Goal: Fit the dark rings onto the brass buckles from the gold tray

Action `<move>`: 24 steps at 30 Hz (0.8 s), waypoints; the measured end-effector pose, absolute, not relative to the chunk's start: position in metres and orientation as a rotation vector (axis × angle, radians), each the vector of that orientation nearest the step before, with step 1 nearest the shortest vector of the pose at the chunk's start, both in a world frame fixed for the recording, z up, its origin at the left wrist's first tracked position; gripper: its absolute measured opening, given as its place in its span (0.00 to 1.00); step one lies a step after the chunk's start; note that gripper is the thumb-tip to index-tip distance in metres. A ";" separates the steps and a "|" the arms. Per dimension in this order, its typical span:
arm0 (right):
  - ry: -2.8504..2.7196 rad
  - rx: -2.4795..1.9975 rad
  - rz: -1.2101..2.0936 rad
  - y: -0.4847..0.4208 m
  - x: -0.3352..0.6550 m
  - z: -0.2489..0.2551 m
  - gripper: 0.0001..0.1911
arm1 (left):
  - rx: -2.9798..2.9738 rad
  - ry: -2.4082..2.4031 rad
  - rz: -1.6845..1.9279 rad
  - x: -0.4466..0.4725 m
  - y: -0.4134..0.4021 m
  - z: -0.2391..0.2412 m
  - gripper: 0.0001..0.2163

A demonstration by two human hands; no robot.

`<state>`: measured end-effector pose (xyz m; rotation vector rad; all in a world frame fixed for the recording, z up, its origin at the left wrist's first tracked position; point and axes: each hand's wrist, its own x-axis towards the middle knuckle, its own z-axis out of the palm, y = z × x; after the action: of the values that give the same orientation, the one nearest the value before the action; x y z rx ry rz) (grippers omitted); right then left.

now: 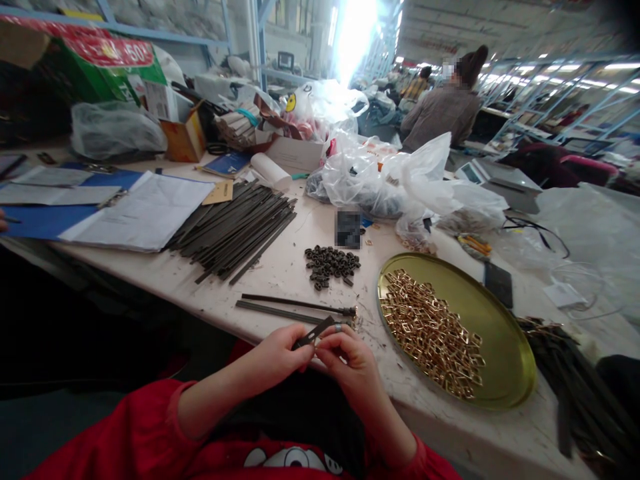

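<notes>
My left hand (287,350) is closed on a dark strap (320,327) with a slot near its end. Close beside it, my right hand (346,353), with a ring on one finger, pinches at the strap's near side; whatever lies between those fingertips is too small to make out. Just beyond my hands, a few dark straps (295,303) lie side by side, gold-coloured hardware at their right ends. A heap of small dark loops (331,264) sits farther back. To the right, gold-coloured buckles (425,327) cover part of a round golden tray (505,363).
A pile of long dark strips (240,230) lies left of centre, beside open papers (140,210) on a blue folder. Plastic bags (370,173) crowd the table's back. More dark straps (585,373) hang at the right edge. A person (443,110) is in the background.
</notes>
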<state>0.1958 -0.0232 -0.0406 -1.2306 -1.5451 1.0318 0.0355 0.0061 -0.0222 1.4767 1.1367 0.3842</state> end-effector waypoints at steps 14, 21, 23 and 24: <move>-1.687 -1.359 0.550 -0.032 0.191 -0.045 0.07 | 1.755 1.189 0.386 0.040 -0.003 -0.017 0.07; -1.990 -1.242 0.202 -0.038 0.195 -0.046 0.10 | 1.621 1.194 0.365 0.037 -0.001 -0.015 0.07; -2.069 -1.198 0.084 -0.040 0.199 -0.048 0.10 | 1.601 1.173 0.354 0.037 -0.002 -0.013 0.06; -2.074 -1.201 0.067 -0.040 0.200 -0.049 0.10 | 1.604 1.163 0.348 0.037 -0.003 -0.013 0.06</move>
<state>0.2005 -0.0401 -0.0490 -1.2009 -2.0742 0.0669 0.0368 -0.0029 -0.0132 1.6040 1.1629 0.3484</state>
